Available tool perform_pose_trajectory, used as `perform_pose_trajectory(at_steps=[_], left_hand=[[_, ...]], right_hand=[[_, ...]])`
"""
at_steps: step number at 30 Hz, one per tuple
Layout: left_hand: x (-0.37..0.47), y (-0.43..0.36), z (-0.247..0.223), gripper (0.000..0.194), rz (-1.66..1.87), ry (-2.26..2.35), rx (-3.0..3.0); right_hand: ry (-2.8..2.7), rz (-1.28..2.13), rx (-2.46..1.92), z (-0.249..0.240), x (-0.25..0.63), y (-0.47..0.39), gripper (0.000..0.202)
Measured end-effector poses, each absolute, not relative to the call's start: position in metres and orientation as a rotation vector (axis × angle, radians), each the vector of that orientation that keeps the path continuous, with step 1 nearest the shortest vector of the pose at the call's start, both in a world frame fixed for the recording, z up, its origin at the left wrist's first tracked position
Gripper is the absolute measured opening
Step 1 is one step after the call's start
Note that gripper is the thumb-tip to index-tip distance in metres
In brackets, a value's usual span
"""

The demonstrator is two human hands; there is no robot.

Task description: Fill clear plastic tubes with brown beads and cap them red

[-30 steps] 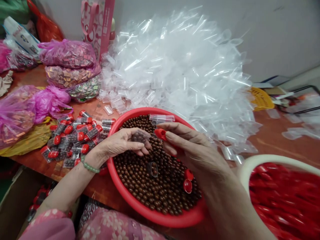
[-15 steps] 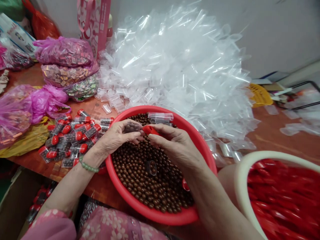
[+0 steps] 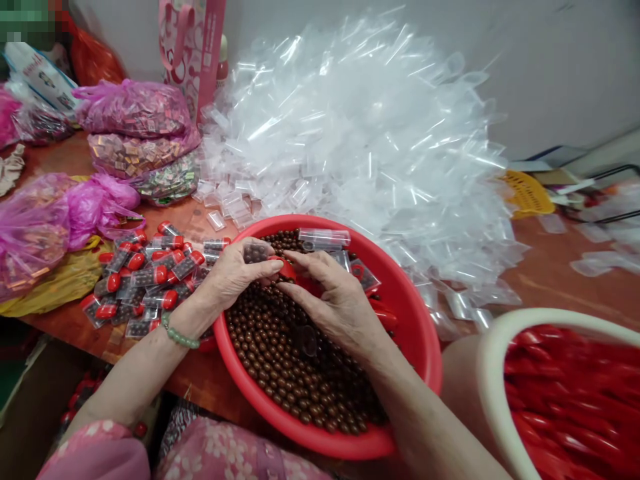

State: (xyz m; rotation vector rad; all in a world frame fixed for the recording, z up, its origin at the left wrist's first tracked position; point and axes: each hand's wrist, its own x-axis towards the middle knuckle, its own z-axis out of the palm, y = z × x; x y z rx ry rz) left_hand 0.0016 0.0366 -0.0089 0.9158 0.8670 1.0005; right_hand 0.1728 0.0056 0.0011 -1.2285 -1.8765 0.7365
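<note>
My left hand (image 3: 235,270) is closed around a small clear plastic tube (image 3: 257,252) filled with dark brown balls, held over the near left part of the red basin (image 3: 327,450). A red cap (image 3: 286,268) sits at the tube's right end. Thumb and fingers of my right hand (image 3: 333,297) bend around that cap, partly covering it. Below both hands, glossy brown balls (image 3: 280,373) fill much of the basin. A clear empty-looking tube (image 3: 306,341) lies among them, and another clear tube (image 3: 325,237) rests at the far side.
Capped, filled tubes (image 3: 150,277) lie piled left of the basin. Behind it rises a large heap of clear plastic tubes (image 3: 370,140). A cream tub (image 3: 493,373) of red caps stands at right. Pink bags (image 3: 135,110) sit at back left, a yellow basket (image 3: 530,193) at back right.
The red cap has come against the tube's end, and my right hand has moved left and slightly down with it. More red pieces at the basin's right side show now.
</note>
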Motion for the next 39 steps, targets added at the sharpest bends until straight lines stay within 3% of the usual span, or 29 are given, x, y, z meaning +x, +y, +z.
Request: perform_pose_trajectory(at_steps=[6, 9, 14, 17, 28, 32, 39], left_hand=[[0.002, 0.037, -0.009, 0.033, 1.023, 0.866, 0.909], [0.003, 0.037, -0.009, 0.034, 1.006, 0.840, 0.890], [0.003, 0.038, -0.009, 0.038, 0.924, 0.807, 0.877], [0.003, 0.038, -0.010, 0.035, 0.915, 0.787, 0.908], [0.003, 0.038, -0.013, 0.027, 0.864, 0.648, 0.878], [0.000, 0.037, -0.012, 0.029, 0.848, 0.632, 0.817], [-0.008, 0.032, -0.006, 0.034, 0.701, 0.547, 0.852]], right_hand=[[-1.435, 0.902, -1.272, -0.003, 0.176, -0.002, 0.032], [-1.408, 0.769, -1.279, 0.000, 0.173, -0.004, 0.030], [-1.722, 0.335, -1.281, 0.003, 0.177, 0.001, 0.023], [-1.936, 0.255, -1.203, -0.001, 0.178, 0.007, 0.025], [-2.406, 0.032, -1.181, -0.015, 0.176, 0.008, 0.055], [-2.337, 0.196, -1.222, -0.008, 0.180, 0.009, 0.046], [-1.529, 0.975, -1.238, 0.017, 0.178, 0.012, 0.028]])
